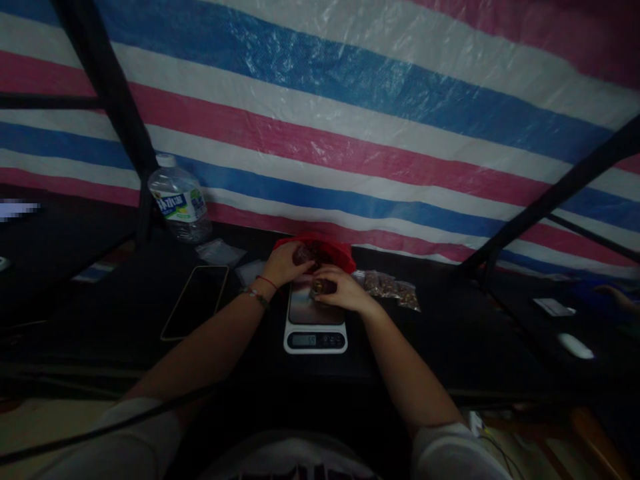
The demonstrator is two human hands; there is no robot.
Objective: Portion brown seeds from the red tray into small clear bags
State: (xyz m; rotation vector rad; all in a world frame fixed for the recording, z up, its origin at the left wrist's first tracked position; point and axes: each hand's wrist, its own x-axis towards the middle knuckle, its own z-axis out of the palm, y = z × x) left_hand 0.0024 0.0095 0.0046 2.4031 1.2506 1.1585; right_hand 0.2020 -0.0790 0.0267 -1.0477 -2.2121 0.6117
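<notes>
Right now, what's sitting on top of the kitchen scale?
The right hand rests on the scale, holding a small bag of brownish bits over the platform. The hand covers the platform's far edge; its near part is bare. The display digits are unreadable.

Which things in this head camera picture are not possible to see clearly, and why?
- Scale display: digits too small and dim to read.
- Small dark item under the right hand: mostly covered by its fingers.
- Contents of the red bag: hidden by the left hand and shadow.
- Water bottle label: text too small.
- Left edge: a pixelated patch hides what is there.
</notes>
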